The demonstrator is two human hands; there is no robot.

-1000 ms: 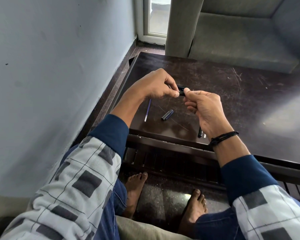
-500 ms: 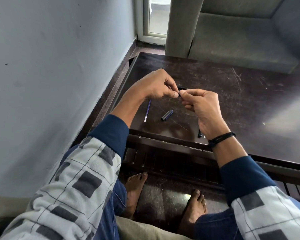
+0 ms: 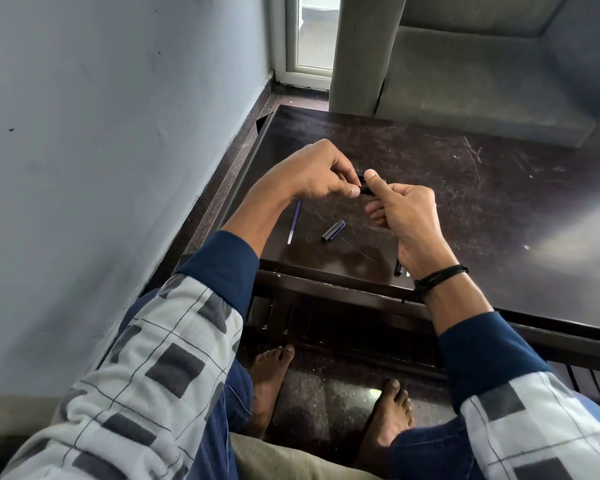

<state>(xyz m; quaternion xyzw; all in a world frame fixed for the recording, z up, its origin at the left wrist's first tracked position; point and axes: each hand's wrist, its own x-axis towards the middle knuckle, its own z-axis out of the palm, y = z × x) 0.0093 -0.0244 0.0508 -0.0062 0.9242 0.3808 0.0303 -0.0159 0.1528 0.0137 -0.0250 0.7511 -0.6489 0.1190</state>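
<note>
Near the front edge of a scratched table [image 3: 499,209] lie a black clip [image 3: 398,268], a cap [image 3: 333,231] and a blue refill [image 3: 294,221], each apart. Just above them, the left hand [image 3: 312,174] and right hand [image 3: 405,216] meet, both pinching a black pen part [image 3: 366,190] clear of the tabletop. A sofa [image 3: 482,81] stands beyond.

short black pen piece [image 3: 365,189], pinched midair, mostly hidden

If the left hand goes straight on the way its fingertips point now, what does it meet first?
The left hand would most likely meet the right hand at once; both pinch one small black pen part between them.
</note>
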